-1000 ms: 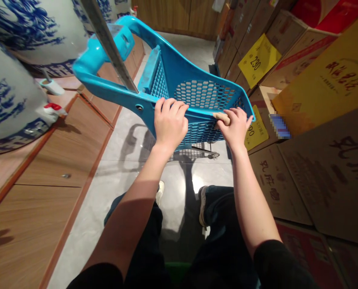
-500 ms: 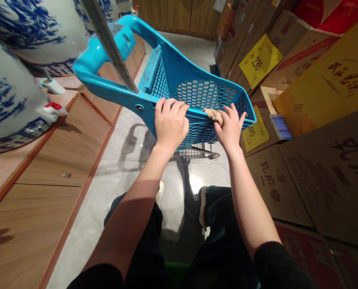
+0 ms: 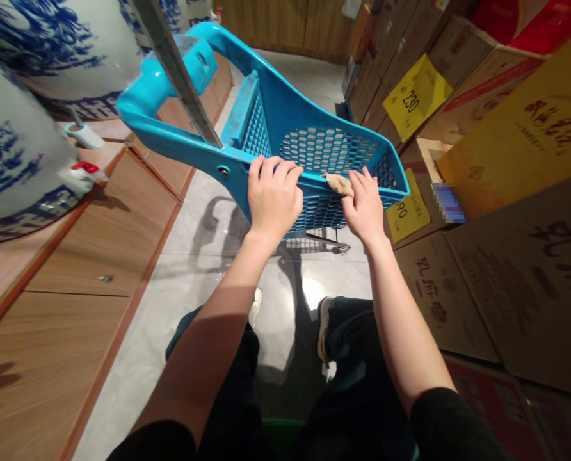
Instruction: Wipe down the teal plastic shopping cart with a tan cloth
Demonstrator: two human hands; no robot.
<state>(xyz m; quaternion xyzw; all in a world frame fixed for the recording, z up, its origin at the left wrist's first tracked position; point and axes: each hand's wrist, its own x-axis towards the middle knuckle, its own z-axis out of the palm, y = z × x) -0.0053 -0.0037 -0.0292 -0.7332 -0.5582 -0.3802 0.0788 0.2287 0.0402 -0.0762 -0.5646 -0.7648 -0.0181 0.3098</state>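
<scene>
A blue plastic shopping cart point(image 3: 309, 102) with a mesh basket stands across the aisle in front of me. Its handle end is at the left, and a metal pole point(image 3: 177, 70) rises beside the handle. My left hand point(image 3: 274, 200) grips the cart's near rim, fingers curled over the edge. Farther right along the same rim, my right hand point(image 3: 365, 208) is closed on a crumpled beige cloth point(image 3: 338, 185) pressed against the edge. Part of the cloth is hidden under the fingers.
Large blue-and-white jars point(image 3: 21, 160) stand on a wooden cabinet point(image 3: 88, 256) at the left. Stacked cardboard boxes point(image 3: 443, 288) with yellow price signs point(image 3: 416, 99) line the right side. Grey tiled floor point(image 3: 285, 333) lies between them, under my feet.
The right hand's fingers have drawn together over the rim and the cloth has shifted slightly left. My left hand and the cart have hardly moved.
</scene>
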